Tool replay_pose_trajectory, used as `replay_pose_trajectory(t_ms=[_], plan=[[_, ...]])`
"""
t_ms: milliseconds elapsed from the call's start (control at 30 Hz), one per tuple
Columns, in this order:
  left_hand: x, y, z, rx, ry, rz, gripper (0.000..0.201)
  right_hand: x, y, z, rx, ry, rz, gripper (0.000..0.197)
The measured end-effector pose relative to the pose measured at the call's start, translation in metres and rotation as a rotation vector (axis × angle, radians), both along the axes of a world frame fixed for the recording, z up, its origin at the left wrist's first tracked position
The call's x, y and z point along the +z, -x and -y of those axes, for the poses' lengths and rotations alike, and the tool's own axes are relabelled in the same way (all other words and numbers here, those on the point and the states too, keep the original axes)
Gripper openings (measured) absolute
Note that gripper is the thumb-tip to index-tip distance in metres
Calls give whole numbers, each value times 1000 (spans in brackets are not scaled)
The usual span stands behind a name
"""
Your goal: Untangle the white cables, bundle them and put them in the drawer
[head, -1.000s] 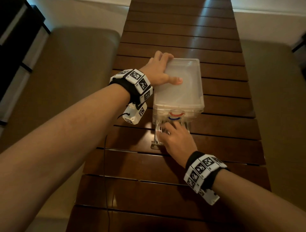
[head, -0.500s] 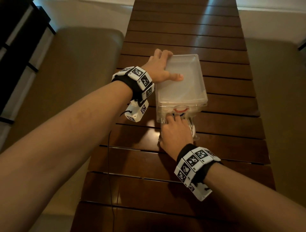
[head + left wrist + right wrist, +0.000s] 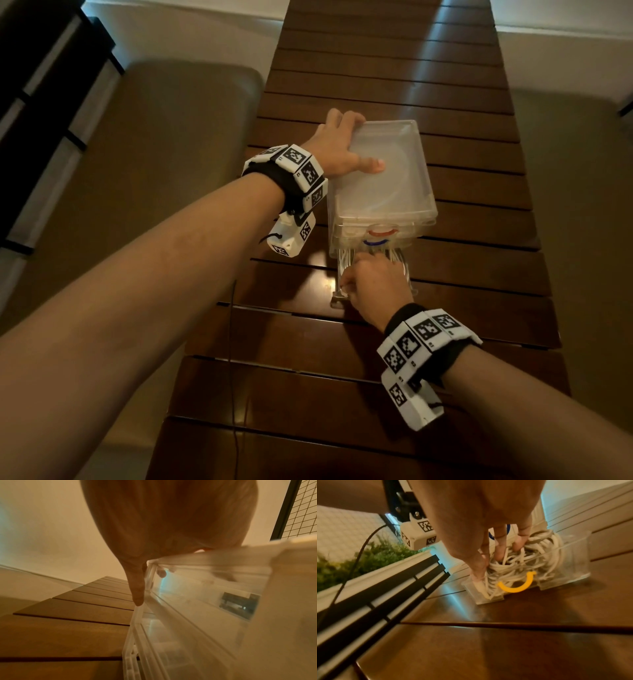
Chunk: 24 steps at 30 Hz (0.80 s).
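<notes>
A clear plastic drawer unit (image 3: 383, 178) stands on the slatted wooden table (image 3: 376, 394). My left hand (image 3: 337, 150) holds its far left corner, thumb flat on the lid and fingers curled down over the edge (image 3: 139, 595). The bottom drawer (image 3: 573, 566), with a yellow handle (image 3: 515, 586), is pulled out towards me. A pile of white cables (image 3: 542, 555) fills it. My right hand (image 3: 373, 281) is over the drawer, its straight fingers (image 3: 500, 550) pressing down into the cables and the thumb at the front left corner. Above it are a blue handle (image 3: 375, 242) and a red handle (image 3: 382, 232).
Beige cushioned benches (image 3: 154, 137) run along both sides of the table. A thin black wire (image 3: 234, 342) hangs down over the table's left part. Dark shelving (image 3: 34, 85) stands at far left. A green plant (image 3: 368, 558) shows in the right wrist view.
My right hand has gone further over the open drawer and down into the cables. The left hand has kept its hold on the unit's corner.
</notes>
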<state>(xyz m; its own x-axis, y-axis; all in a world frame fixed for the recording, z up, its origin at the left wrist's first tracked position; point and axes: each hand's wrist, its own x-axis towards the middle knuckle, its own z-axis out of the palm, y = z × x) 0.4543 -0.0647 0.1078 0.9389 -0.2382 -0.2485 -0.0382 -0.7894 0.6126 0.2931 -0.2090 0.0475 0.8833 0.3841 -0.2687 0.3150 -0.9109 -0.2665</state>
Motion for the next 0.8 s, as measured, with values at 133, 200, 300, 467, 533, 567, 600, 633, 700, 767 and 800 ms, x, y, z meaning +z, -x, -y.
replay_pose_trajectory(t_ms=[133,200,300,467,533,567,600,633,700,767,800], plan=[[0,-1,0,-17,-8,-9,92,-3,-1,-1,5,34,62,17],[0,-2,-1,-24,-12,-14,93,-5,-2,0,4,31,102,30],[0,-3,-2,-31,-12,-9,93,-7,-4,1,16,27,157,31],[-3,-5,-1,-41,1,0,93,-12,12,9,57,57,267,23],[-4,-6,-2,-45,13,6,94,-18,25,20,96,43,331,21],[-5,-6,-2,-43,17,4,94,-22,32,24,117,34,334,27],[-5,-7,-2,-40,19,2,93,-24,40,27,132,40,318,40],[-5,-7,-3,-38,22,4,93,-28,46,30,149,72,303,56],[-6,-8,-3,-36,22,7,94,-35,54,36,182,135,294,82],[-7,-8,-3,-41,18,9,93,-41,56,39,202,146,321,81],[-6,-8,-3,-44,17,11,93,-44,56,40,207,143,342,76]])
